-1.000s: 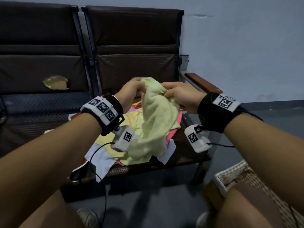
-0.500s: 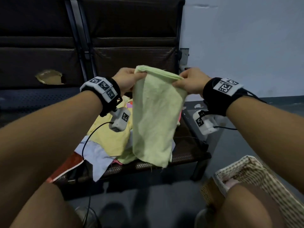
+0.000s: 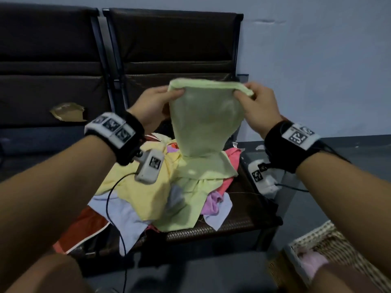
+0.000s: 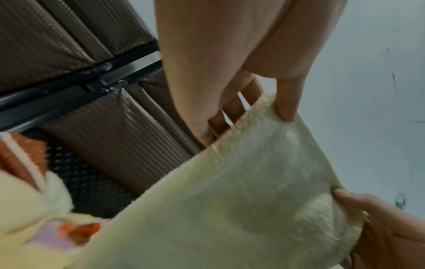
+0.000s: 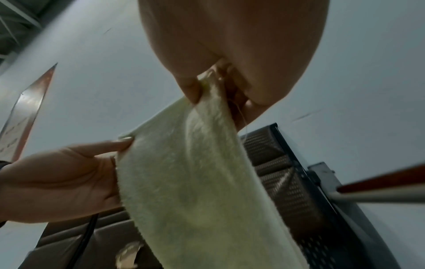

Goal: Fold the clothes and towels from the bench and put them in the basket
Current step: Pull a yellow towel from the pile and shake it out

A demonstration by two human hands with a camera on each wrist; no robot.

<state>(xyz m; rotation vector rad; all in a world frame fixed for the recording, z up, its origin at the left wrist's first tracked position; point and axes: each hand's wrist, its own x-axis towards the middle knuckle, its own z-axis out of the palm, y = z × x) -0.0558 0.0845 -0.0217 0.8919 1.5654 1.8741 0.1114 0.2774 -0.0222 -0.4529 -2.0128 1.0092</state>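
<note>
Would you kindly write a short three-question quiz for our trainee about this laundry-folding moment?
1. True or false: both hands pinch the top edge of the pale green terry towel.
2. Where does the towel's lower end rest? A) in the woven basket B) on the heap of coloured clothes C) on the floor
3. Fill in: the heap lies on the dark brown ____.

Key:
1. True: left hand and right hand hold the two upper corners.
2. B
3. bench
</note>
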